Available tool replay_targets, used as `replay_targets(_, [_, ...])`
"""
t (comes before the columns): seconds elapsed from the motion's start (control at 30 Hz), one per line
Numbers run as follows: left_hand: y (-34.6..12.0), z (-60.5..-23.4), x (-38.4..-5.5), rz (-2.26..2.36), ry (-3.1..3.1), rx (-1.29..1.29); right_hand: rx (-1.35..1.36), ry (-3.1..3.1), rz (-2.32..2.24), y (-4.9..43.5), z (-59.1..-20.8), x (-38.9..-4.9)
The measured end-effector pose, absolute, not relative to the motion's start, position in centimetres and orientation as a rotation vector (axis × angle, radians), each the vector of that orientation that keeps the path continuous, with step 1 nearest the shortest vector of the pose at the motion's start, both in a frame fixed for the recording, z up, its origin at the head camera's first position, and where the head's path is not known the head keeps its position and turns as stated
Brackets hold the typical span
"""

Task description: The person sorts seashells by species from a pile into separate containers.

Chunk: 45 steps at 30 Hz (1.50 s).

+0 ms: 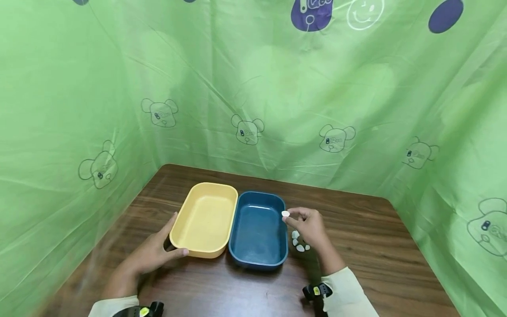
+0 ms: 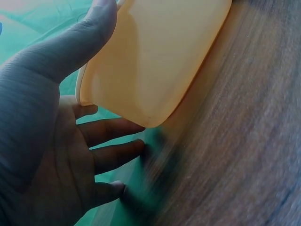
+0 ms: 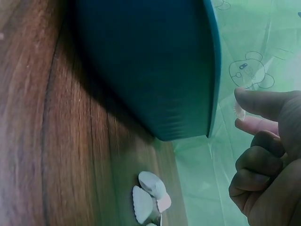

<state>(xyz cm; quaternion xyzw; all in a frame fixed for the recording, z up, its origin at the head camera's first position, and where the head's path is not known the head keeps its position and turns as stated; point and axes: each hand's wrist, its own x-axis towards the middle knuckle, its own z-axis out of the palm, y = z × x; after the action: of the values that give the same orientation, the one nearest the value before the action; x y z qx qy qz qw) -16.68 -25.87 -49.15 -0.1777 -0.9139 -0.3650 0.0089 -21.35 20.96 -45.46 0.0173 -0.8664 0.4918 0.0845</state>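
Note:
My right hand (image 1: 310, 226) pinches a small white seashell (image 1: 285, 214) between thumb and index finger, just over the right rim of the blue bin (image 1: 259, 233). In the right wrist view the ridged edge of the held seashell (image 3: 239, 111) shows, and the other fingers are curled into the palm. My left hand (image 1: 152, 251) spreads around the near left corner of the yellow bin (image 1: 203, 218), thumb at the near wall and fingers along the left side. The left wrist view shows those fingers (image 2: 117, 155) fairly straight and spread apart. Both bins stand side by side with bare bottoms.
Several white seashells (image 1: 300, 248) lie on the wooden table (image 1: 368, 255) right of the blue bin, beneath my right hand. A green curtain (image 1: 277, 88) with printed bear faces hangs around the table's back and sides.

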Motion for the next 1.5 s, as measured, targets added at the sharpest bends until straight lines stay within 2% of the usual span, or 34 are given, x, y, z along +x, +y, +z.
replay_targets(0.7, [-25.9,-49.3,-16.7,-1.166,-2.822,-0.558,0.140,-2.604,1.458,20.5,-46.5,-22.5])
replay_targets(1.5, [-26.0,-49.5,-16.8,-1.140,-2.833,-0.546,0.032,-2.569,1.434,24.2,-47.3,-21.7])
